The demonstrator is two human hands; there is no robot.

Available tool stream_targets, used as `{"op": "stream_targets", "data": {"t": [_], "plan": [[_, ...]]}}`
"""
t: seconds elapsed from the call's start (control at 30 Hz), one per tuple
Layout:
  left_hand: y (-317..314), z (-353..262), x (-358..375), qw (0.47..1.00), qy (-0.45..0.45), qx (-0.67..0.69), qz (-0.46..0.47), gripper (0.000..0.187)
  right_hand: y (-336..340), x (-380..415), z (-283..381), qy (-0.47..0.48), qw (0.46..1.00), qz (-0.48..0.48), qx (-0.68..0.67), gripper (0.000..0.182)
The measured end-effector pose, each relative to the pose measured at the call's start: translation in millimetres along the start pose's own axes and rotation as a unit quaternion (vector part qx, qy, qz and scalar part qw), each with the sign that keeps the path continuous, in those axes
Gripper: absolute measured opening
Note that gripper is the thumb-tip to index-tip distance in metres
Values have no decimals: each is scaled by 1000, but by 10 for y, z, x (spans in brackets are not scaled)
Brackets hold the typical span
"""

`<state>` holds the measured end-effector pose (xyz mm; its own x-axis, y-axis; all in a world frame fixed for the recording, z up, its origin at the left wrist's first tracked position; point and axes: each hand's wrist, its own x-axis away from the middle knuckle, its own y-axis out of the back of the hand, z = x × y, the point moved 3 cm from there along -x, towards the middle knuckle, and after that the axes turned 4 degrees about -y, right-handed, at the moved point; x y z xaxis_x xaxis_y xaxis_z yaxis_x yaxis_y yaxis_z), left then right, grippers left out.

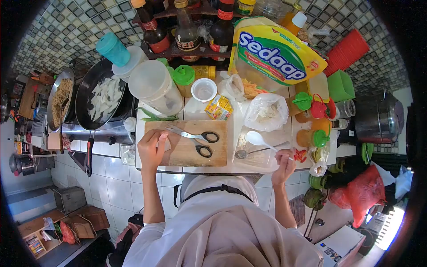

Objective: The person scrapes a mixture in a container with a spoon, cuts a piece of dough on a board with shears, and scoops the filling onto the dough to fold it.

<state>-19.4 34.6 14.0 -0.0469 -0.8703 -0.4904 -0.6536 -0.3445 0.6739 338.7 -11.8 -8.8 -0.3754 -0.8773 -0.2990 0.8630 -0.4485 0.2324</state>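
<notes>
My right hand [283,167] grips the handle end of a white plastic spoon [255,138]. The spoon's bowl points left, over a clear plastic tray [262,163] in which a metal spoon [241,154] lies. At the left end of a wooden cutting board [184,155], my left hand [152,147] is closed with its fingers curled. A pale edge shows beside those fingers, but I cannot make out what it is. Black-handled scissors [203,143] lie on the board, blades slightly apart and pointing left. Cut red chili [300,155] sits just right of my right hand.
Behind the board stand a yellow sachet [219,108], a white cup [204,90] and a big clear jar [153,84]. A plastic bag of white powder [267,112] is behind the tray. Pans of white pieces [106,98] and brown food [61,98] are at left.
</notes>
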Motion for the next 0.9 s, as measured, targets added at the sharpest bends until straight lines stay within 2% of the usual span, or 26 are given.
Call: {"op": "stream_targets", "data": {"t": [0.07, 0.2, 0.3, 0.37, 0.47, 0.63, 0.83, 0.9], "plan": [[35, -5, -19, 1000, 2, 3, 2, 15, -8, -57, 85, -58, 993, -65, -82, 28], [74, 105, 4, 1000, 0, 11, -1, 15, -222, -199, 272, -87, 982, -103, -133, 30], [159, 149, 6, 1000, 2, 18, -3, 15, -578, -320, 422, -84, 981, -74, -159, 28], [229, 209, 35, 1000, 4, 18, -8, 15, -861, -423, 449, -75, 983, 24, -164, 26], [300, 336, 92, 1000, -5, 20, -21, 14, -1270, -568, 407, -75, 982, 66, -158, 26], [482, 476, 139, 999, 4, 36, -29, 13, -1620, -652, 217, -90, 973, 81, -197, 23], [594, 635, 137, 999, -8, 39, -8, 14, -1780, -668, 139, -61, 985, 47, -157, 28], [617, 683, 126, 999, -3, 35, 0, 14, -1807, -657, 159, -85, 984, 48, -146, 26]]}}
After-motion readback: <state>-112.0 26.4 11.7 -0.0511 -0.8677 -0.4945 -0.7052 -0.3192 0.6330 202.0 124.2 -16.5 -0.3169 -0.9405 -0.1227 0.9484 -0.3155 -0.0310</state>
